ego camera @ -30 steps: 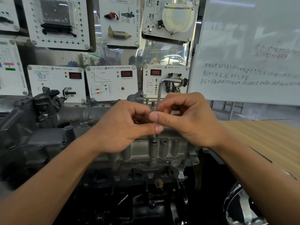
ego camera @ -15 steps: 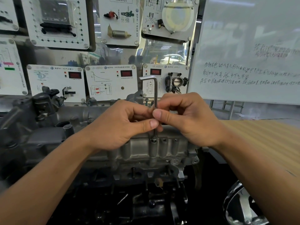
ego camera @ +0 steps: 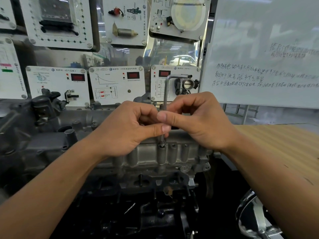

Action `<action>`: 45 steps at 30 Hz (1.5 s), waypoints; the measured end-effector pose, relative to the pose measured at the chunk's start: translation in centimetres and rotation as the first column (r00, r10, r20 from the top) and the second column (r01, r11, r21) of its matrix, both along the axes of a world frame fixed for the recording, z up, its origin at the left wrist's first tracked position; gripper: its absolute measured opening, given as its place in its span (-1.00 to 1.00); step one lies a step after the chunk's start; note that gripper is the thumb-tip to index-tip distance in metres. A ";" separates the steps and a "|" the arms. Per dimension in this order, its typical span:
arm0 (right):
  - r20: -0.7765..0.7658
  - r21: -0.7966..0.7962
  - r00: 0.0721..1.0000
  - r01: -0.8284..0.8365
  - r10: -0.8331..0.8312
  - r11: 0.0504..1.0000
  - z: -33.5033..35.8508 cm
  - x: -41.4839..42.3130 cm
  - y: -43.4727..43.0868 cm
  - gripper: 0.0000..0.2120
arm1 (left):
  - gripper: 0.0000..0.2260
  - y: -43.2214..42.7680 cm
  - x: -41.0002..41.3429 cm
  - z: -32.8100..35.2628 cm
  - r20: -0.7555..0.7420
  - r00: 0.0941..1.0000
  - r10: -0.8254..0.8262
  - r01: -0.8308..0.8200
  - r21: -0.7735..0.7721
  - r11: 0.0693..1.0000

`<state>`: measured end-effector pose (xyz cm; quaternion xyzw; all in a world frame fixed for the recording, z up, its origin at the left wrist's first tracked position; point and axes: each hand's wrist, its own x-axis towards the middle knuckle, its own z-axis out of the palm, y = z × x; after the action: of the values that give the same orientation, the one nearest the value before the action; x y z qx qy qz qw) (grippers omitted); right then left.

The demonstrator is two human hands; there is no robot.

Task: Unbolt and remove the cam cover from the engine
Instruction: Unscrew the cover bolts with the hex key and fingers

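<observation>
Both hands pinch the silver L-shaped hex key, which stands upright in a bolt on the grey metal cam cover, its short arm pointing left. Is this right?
Not fully. The head view shows the short arm of the silver L-shaped hex key pointing right. The rest holds: left hand and right hand pinch its shaft, upright in a bolt on the grey metal cam cover.

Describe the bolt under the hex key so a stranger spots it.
Find the grey engine below the wall panels. On its near edge stands a row of bosses; the bolt tops the only one with an L-shaped hex key standing in it.
</observation>
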<state>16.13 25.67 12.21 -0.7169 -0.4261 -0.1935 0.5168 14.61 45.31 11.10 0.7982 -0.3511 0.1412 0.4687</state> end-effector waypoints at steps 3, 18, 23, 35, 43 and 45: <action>-0.006 0.005 0.999 0.032 -0.032 0.999 0.0 0.0 0.0 -0.81 | -0.89 -0.1 0.0 0.0 0.014 1.000 0.018 -0.018 -0.005 1.000; 0.017 -0.116 0.999 -0.045 0.047 0.992 0.1 -0.2 0.0 -0.89 | -0.85 0.4 -0.4 0.3 -0.088 0.991 -0.106 0.108 0.026 0.994; 0.022 -0.068 1.000 -0.018 0.019 0.998 0.0 -0.1 0.2 -0.81 | -0.89 0.1 -0.1 0.0 -0.032 0.998 -0.045 0.046 0.024 0.999; 0.030 -0.023 0.999 0.033 -0.032 0.999 -0.1 0.0 0.2 -0.94 | -0.85 -0.2 0.1 -0.2 0.016 0.999 0.030 -0.030 -0.003 1.000; 0.018 -0.096 0.999 -0.047 0.049 0.994 0.0 0.0 0.0 -0.93 | -0.86 0.6 -0.3 0.2 -0.049 0.995 -0.083 0.084 0.020 0.996; 0.017 -0.109 0.998 -0.056 0.058 0.992 0.0 0.0 0.0 -0.92 | -0.86 0.5 -0.3 0.2 -0.054 0.996 -0.070 0.071 0.015 0.997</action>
<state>16.16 25.65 12.21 -0.7293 -0.4615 -0.1623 0.4782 14.30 45.85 11.30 0.7927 -0.3676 0.1002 0.4759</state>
